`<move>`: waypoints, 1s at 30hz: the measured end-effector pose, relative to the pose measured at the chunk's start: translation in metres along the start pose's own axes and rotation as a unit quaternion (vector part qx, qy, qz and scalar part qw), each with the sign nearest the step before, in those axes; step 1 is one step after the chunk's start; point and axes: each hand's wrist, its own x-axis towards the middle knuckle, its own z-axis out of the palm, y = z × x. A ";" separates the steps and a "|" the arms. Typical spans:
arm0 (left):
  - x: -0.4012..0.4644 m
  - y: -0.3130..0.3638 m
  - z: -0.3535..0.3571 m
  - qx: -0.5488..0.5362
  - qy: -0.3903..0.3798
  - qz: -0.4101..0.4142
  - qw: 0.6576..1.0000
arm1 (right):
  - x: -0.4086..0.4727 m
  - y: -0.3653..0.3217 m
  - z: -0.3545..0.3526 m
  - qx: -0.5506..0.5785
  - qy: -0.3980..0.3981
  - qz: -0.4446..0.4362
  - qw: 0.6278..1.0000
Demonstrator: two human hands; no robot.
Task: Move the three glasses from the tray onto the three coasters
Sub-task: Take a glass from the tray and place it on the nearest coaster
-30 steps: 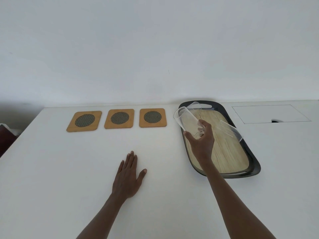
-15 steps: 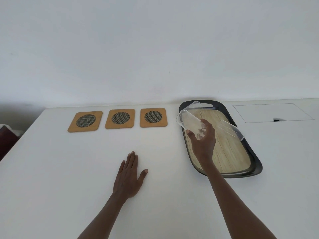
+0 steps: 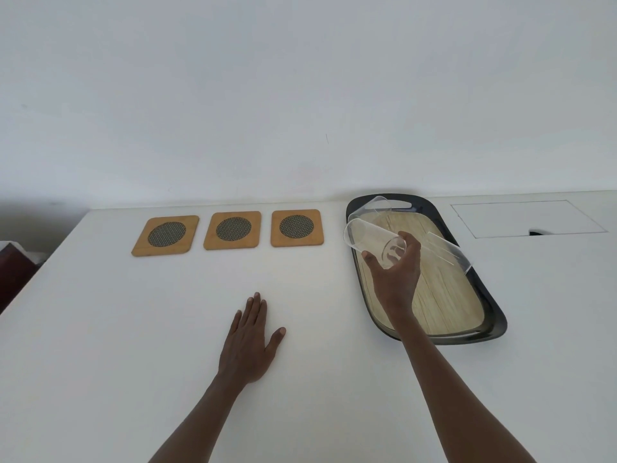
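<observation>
Here we see the right hand (image 3: 395,272) clamped around the base of 1 clear glass (image 3: 374,243), tilted, its mouth toward the coasters, above the left edge of the tray (image 3: 494,325). 2 more glasses (image 3: 447,250) remain on the tray. The 3 coasters (image 3: 232,230) sit bare in a row, well left. The left hand (image 3: 248,342) lies flat, fingers spread, on the worktop (image 3: 133,329).

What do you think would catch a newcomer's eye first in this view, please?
Probably the right hand gripping a clear drinking glass, tilted over the left edge of the dark oval tray with a wood-grain floor. Next, the row of three square bamboo coasters with dark mesh centres, bare, at the table's far left. The left hand lies flat on the white table.
</observation>
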 end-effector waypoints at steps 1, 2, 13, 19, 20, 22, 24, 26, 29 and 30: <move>0.000 0.000 0.000 -0.001 0.000 0.001 1.000 | 0.000 0.000 -0.001 0.003 -0.005 0.000 1.000; 0.000 0.000 0.000 -0.001 0.000 0.001 1.000 | 0.000 0.000 -0.001 0.005 -0.010 0.001 1.000; 0.005 -0.001 -0.001 -0.067 -0.001 -0.017 0.998 | 0.002 -0.008 0.006 0.005 -0.019 -0.021 1.000; 0.030 -0.014 -0.012 -0.057 0.010 -0.012 0.998 | 0.010 -0.017 0.021 -0.005 -0.029 -0.044 0.999; 0.035 -0.017 -0.015 -0.050 0.010 -0.010 0.999 | 0.012 -0.018 0.024 -0.005 -0.034 -0.042 0.998; 0.047 -0.023 -0.019 -0.040 0.011 -0.010 0.999 | 0.016 -0.021 0.030 -0.001 -0.041 -0.038 0.998; 0.058 -0.028 -0.022 -0.036 0.012 -0.018 0.999 | 0.019 -0.022 0.037 0.000 -0.047 -0.041 0.998; 0.067 -0.033 -0.023 -0.035 0.010 -0.031 0.999 | 0.023 -0.022 0.045 0.002 -0.051 -0.050 0.997; 0.076 -0.038 -0.021 -0.044 0.002 -0.051 0.998 | 0.029 -0.024 0.057 -0.001 -0.068 -0.059 0.996; 0.078 -0.039 -0.019 -0.047 -0.001 -0.057 0.997 | 0.031 -0.025 0.062 -0.004 -0.074 -0.064 0.995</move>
